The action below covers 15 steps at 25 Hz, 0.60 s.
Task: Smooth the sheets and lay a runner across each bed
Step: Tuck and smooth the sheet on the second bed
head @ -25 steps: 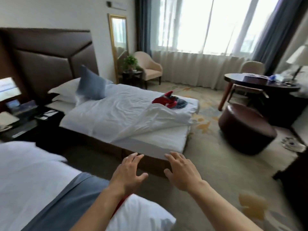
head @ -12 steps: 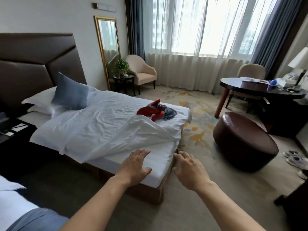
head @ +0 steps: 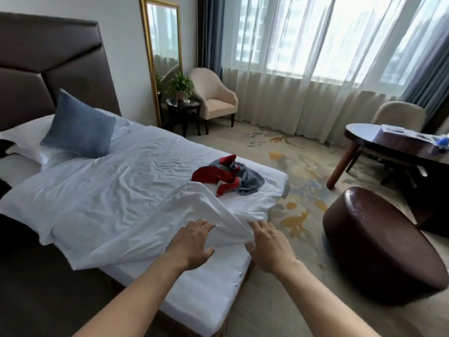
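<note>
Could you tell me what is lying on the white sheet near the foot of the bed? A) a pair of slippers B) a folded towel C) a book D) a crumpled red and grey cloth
D: a crumpled red and grey cloth lies on the white sheet towards the foot of the bed, beyond both hands.

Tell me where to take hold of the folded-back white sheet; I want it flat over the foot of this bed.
Probably grip the sheet at its turned-back corner, which lies between the left hand and right hand. Come from the foot end, where the person stands: the fold lies diagonally, baring the mattress there, so pulling toward you should unfold it.
</note>
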Tool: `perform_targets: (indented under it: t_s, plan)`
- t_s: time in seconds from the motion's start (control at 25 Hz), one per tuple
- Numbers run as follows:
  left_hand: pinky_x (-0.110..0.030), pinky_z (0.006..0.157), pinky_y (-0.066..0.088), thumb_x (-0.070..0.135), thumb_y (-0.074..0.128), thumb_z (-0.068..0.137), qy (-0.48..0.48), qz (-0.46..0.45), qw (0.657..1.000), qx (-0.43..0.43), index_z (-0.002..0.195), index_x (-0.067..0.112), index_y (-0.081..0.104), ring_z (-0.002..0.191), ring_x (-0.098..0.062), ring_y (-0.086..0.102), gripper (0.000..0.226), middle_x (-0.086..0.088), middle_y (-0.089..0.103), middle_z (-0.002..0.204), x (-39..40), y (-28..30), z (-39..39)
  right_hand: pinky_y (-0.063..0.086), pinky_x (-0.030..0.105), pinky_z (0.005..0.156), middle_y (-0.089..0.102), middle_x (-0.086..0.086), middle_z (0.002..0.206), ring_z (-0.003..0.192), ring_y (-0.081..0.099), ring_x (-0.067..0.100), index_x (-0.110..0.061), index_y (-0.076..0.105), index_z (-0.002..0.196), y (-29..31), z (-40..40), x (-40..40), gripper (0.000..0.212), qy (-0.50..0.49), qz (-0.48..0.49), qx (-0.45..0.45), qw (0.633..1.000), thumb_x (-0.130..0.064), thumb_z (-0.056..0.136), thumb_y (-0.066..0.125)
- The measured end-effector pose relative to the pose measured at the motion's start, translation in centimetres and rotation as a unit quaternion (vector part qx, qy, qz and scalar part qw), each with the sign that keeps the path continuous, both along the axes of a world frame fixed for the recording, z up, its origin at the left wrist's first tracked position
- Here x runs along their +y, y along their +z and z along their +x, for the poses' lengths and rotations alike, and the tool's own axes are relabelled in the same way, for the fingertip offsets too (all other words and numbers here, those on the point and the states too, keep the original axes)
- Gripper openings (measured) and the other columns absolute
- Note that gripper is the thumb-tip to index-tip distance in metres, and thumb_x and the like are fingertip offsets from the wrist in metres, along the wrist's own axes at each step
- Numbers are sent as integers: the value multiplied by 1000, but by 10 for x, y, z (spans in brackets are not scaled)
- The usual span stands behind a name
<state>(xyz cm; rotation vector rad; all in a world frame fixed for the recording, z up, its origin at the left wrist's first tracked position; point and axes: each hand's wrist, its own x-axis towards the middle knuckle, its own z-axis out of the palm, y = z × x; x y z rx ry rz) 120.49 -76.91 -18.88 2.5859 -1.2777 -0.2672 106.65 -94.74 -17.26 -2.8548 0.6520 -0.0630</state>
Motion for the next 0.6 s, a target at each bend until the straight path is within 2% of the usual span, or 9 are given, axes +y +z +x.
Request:
perform_targets:
  t_s: [0.2, 0.36, 0.48, 0.6]
  plan:
    - [-36, 113, 32, 47, 53, 91, 67, 0, 998, 20, 153, 28, 27, 141, -18, 30, 70, 5, 31, 156, -82, -29, 95, 42, 41, 106, 46, -1, 146, 132, 44, 22, -24, 37, 147, -22, 138, -85, 59, 62, 14, 29, 998, -43, 93, 52]
    - [-36, 110, 33, 44, 53, 91, 169, -5, 985, 44, 151, 25, 30, 139, -20, 33, 67, 3, 33, 153, -144, -81, 189, 41, 39, 106, 47, 1, 145, 130, 46, 23, -22, 40, 146, -73, 269, -153, 56, 147, 10, 66, 987, -40, 94, 52]
    - [-37, 107, 35, 41, 50, 92, 280, 12, 956, 90, 149, 24, 33, 135, -21, 36, 63, 3, 37, 149, -190, -130, 259, 43, 39, 101, 51, 2, 138, 126, 49, 24, -19, 46, 137, -122, 371, -203, 46, 205, 8, 119, 972, -36, 94, 51]
    - [-37, 107, 36, 40, 50, 92, 327, 47, 936, 124, 148, 23, 34, 134, -22, 36, 61, 2, 37, 147, -220, -174, 317, 42, 38, 96, 53, 2, 132, 122, 50, 25, -20, 47, 133, -169, 447, -235, 42, 245, 1, 151, 958, -35, 94, 51]
